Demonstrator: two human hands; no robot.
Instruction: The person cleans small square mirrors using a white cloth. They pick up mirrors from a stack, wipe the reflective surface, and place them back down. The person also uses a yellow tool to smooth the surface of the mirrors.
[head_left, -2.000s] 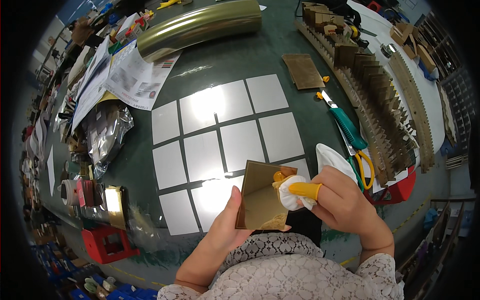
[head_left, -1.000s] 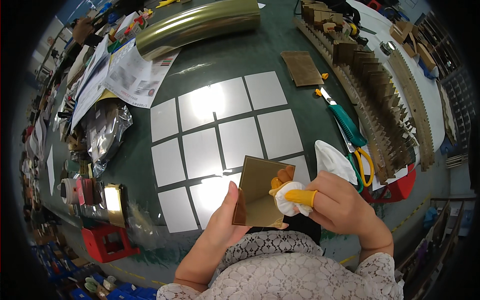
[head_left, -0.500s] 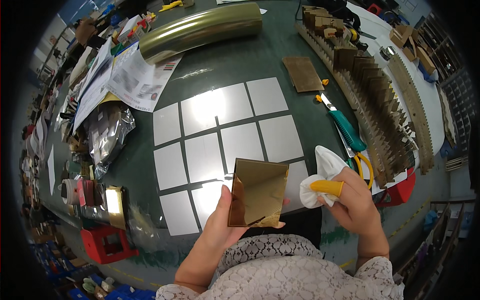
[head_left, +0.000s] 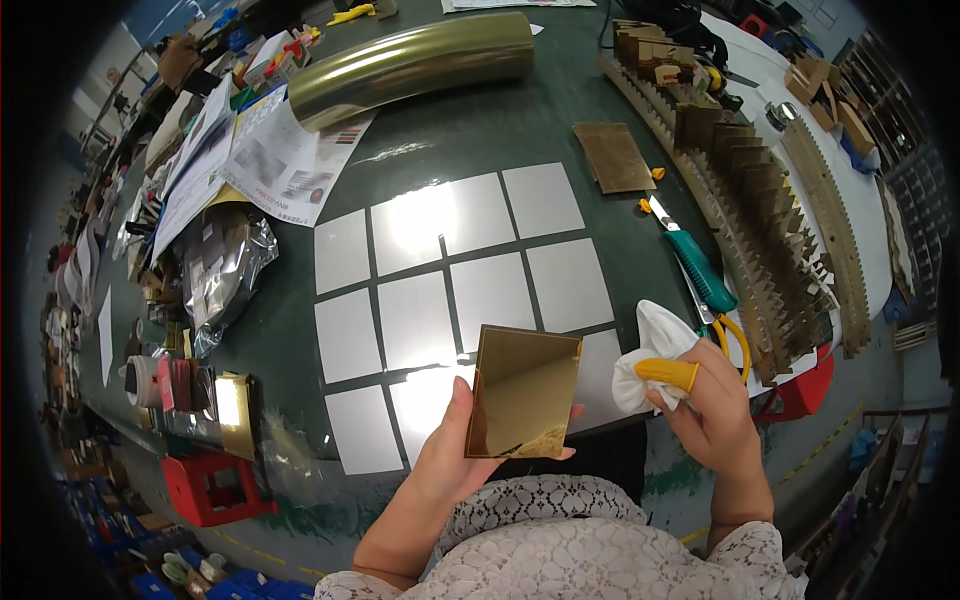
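Head view, lower half: left hand (head_left: 440, 462) held gold mirror-like rectangle (head_left: 525, 395), right hand (head_left: 715, 410) bunched white cloth (head_left: 650, 343); apparent wiping next needed contact.

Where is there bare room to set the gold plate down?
The gold plate could fit on the bare green table between the rolled sheet and the silver plates; a narrower strip runs between those plates and the green-handled cutter. The far right is crowded with toothed racks, the left with papers and a shiny bag.
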